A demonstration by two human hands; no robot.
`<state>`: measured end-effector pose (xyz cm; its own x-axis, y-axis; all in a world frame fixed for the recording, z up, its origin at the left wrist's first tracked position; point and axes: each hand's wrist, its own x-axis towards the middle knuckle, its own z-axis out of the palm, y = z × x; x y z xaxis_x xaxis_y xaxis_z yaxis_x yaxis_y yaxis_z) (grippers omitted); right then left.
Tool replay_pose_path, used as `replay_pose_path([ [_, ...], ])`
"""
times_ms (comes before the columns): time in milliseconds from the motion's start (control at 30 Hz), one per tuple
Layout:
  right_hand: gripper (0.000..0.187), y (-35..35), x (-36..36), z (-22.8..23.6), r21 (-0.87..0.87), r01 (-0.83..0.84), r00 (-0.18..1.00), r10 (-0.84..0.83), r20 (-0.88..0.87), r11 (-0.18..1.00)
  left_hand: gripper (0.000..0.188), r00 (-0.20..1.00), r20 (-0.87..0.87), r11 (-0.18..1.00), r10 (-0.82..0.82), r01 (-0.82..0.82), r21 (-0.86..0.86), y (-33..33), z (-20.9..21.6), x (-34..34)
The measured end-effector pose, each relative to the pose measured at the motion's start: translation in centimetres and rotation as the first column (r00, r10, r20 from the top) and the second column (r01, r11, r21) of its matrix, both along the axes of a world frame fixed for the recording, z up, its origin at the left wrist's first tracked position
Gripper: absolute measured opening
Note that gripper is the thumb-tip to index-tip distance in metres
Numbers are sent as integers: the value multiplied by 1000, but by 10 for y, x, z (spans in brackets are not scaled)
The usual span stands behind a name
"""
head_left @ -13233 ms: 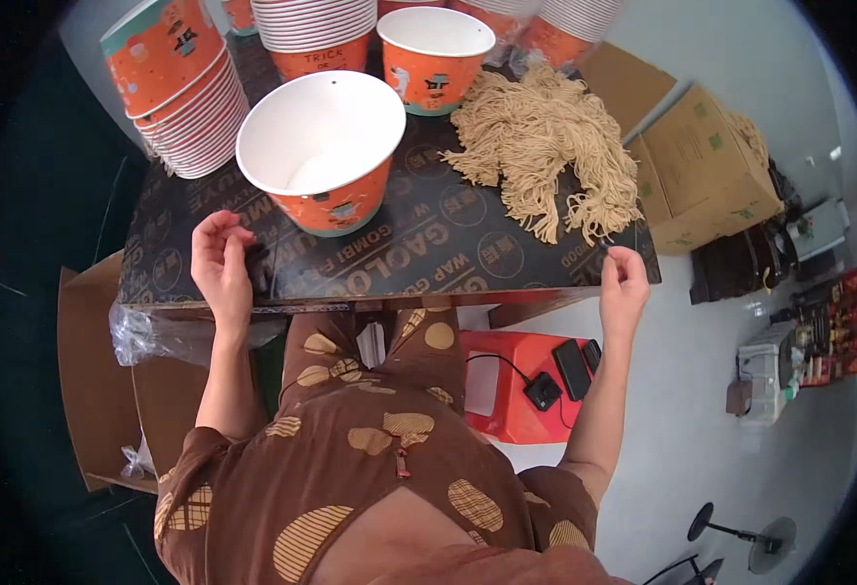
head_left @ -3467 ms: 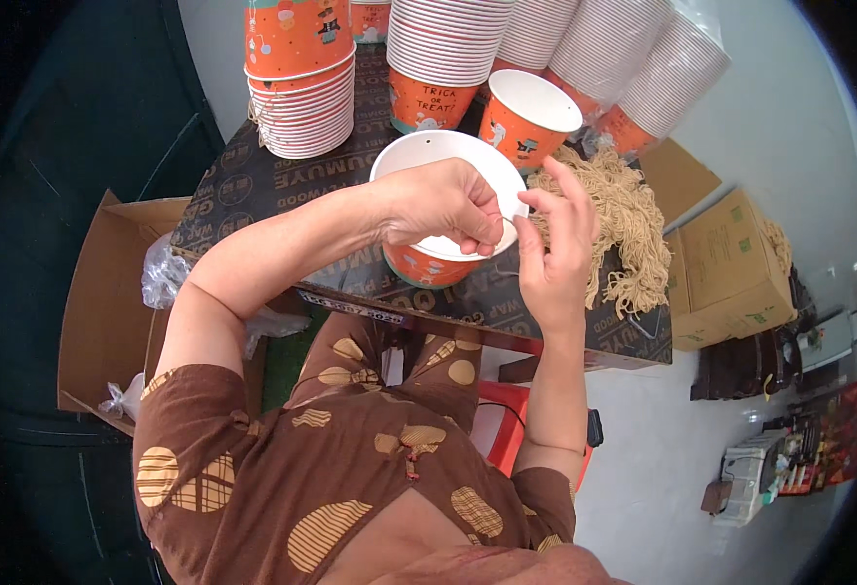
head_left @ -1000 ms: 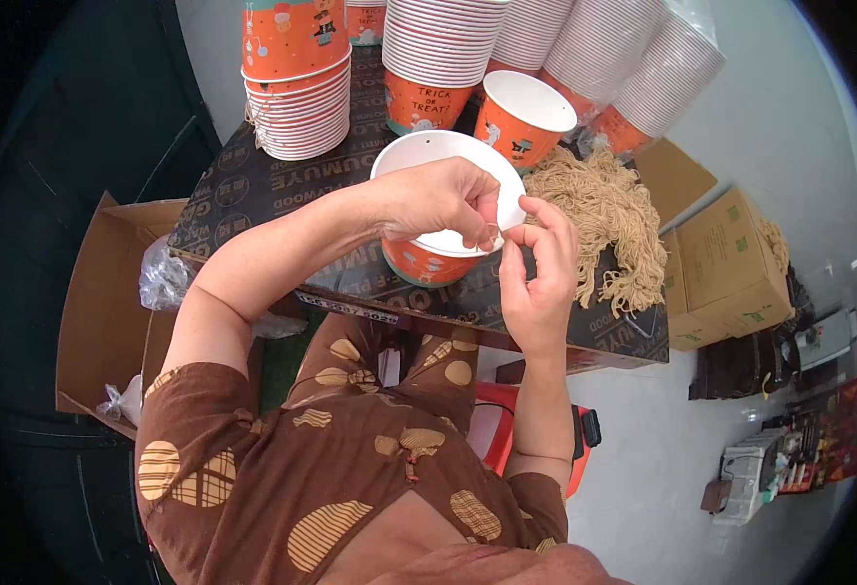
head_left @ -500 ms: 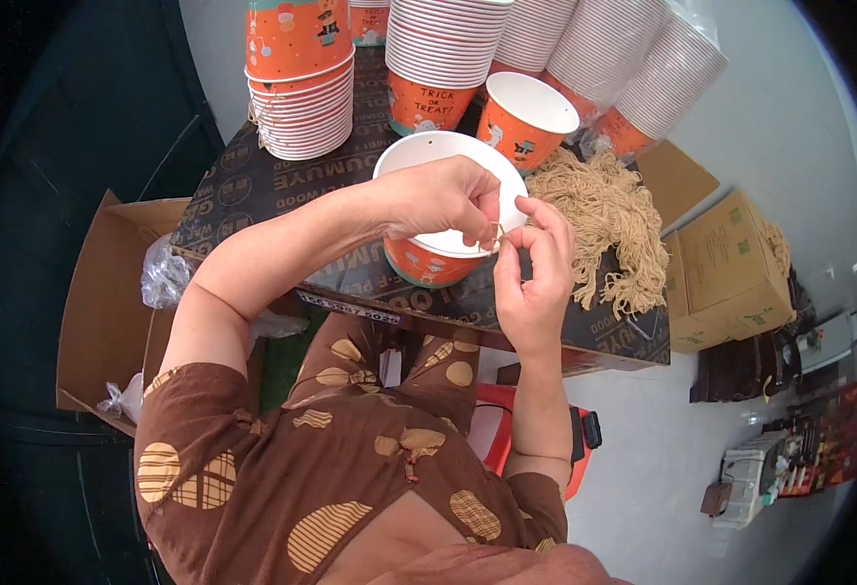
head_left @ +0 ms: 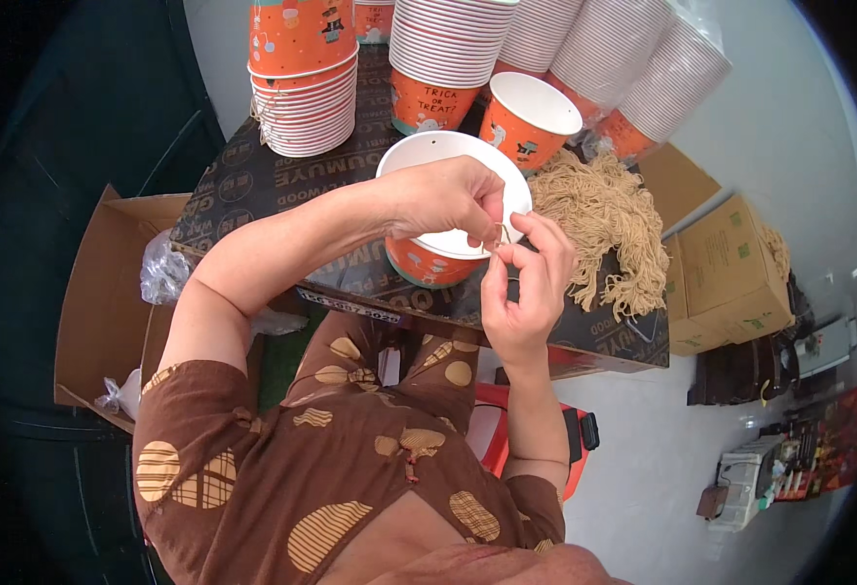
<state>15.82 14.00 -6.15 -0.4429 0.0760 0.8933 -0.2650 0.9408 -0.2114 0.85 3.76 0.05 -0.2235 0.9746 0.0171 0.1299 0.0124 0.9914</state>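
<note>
An orange paper bucket with a white inside (head_left: pixel 428 161) stands at the near edge of a dark work board (head_left: pixel 253 180). My left hand (head_left: pixel 448 200) rests over the bucket's near rim, fingers pinched on a thin tan string (head_left: pixel 500 234). My right hand (head_left: pixel 526 283) is raised just in front of the rim, thumb and forefinger pinching the same string. The two hands almost touch. A loose heap of tan string pieces (head_left: pixel 609 219) lies on the board to the right of the bucket.
Stacks of nested orange and white buckets (head_left: pixel 302 78) fill the board's far side, and a single open bucket (head_left: pixel 531 112) stands behind the near one. An open cardboard box (head_left: pixel 97 292) sits at the left, closed boxes (head_left: pixel 731 268) at the right, a red device (head_left: pixel 506 444) on the floor.
Since 13 seconds ago both hands left the board's edge and came to the bucket's rim. Over the last second the right hand's fingers closed in toward the left hand on the string.
</note>
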Motion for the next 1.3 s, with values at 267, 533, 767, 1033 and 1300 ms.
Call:
replay_pose_path([
  [267, 20, -2, 2, -8, -126, 62, 998, -57, 39, 990, 9, 1000, -13, 1000, -7, 7, 7, -1, 0, 0],
  [533, 19, -1, -4, -4, -136, 55, 998, -52, 26, 989, 10, 999, -50, 1000, 2, -3, -11, -1, 1, 0],
  [767, 23, -1, -9, -7, -27, 44, 996, -46, -71, 999, 11, 1000, -24, 1000, 20, -20, -12, -1, 0, 0],
  [1033, 27, 8, -8, -10, 182, 105, 986, -79, -145, 978, 9, 999, -21, 1000, -28, 28, 13, 1, -4, -5],
  [1300, 27, 7, -8, -9, 110, 82, 989, -67, -130, 991, 10, 997, -69, 1000, -21, 20, -17, 0, 0, -3],
])
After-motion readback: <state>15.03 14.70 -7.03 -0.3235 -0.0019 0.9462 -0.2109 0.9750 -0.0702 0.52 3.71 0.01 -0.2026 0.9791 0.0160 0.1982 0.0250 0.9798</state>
